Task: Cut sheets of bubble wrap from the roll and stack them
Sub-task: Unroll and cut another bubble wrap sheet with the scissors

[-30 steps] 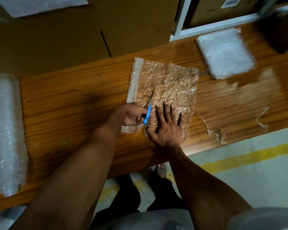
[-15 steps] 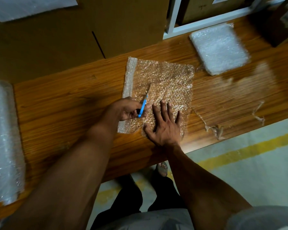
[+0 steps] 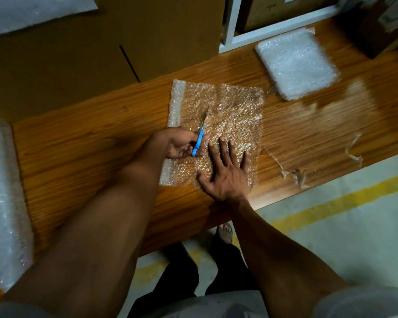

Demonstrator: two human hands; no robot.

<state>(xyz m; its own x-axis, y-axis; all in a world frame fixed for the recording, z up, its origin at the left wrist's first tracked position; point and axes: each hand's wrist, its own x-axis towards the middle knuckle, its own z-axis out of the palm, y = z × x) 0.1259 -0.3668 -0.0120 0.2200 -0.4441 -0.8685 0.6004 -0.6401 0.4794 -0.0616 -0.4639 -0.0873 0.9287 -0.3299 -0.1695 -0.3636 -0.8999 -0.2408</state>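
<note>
Step in hand: a lengthwise cut through the bubble wrap sheet [image 3: 218, 115], frame centre, on the wooden table [image 3: 83, 157]. Judgement: keep the sheet taut and flat, run the blades in a straight line away from the body, and hold the pressing fingers clear of the cut line.

Left hand [image 3: 182, 143] grips the blue-handled scissors [image 3: 200, 136], fingers curled round the handle, blades pointing to the upper frame over the sheet. Right hand [image 3: 225, 173], fingers spread, presses flat on the sheet's lower right part, just beside the scissors.

Cut stack [image 3: 296, 65]: upper right. Roll [image 3: 2, 203]: left edge, well apart.
</note>
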